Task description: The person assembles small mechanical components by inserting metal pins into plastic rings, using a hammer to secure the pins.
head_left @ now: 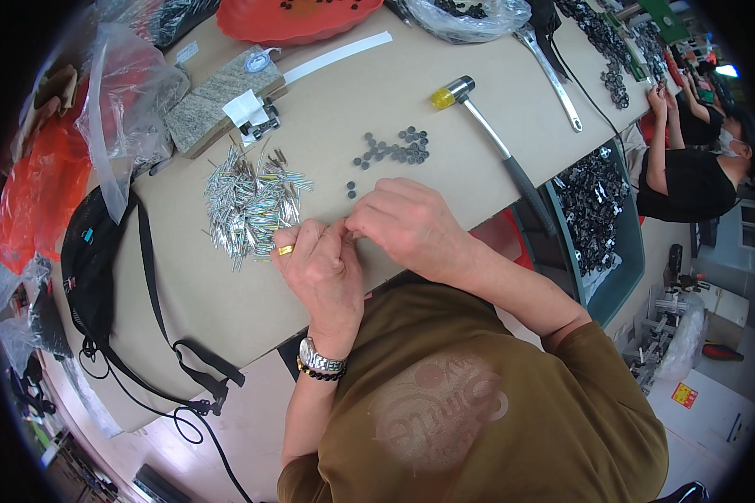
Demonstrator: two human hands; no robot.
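My left hand [320,261] and my right hand [407,225] meet fingertip to fingertip close to the table's near edge. Both are closed in a pinch, and whatever sits between the fingers is hidden or too small to name. Against my left fingers lies a heap of thin silvery metal pins [247,201], some with darker ends. Just beyond my right hand are several small round black caps [394,149] in a loose cluster, two of them lying apart from it, nearer the hand.
A yellow-tipped hammer [495,134] lies at the right, its handle past the table edge. Beyond are an adjustable wrench [554,80], red bowl [298,23] and stone block [218,102]. Left lies a black bag [96,260]; right, a green crate [633,268] of black parts and a co-worker [688,176].
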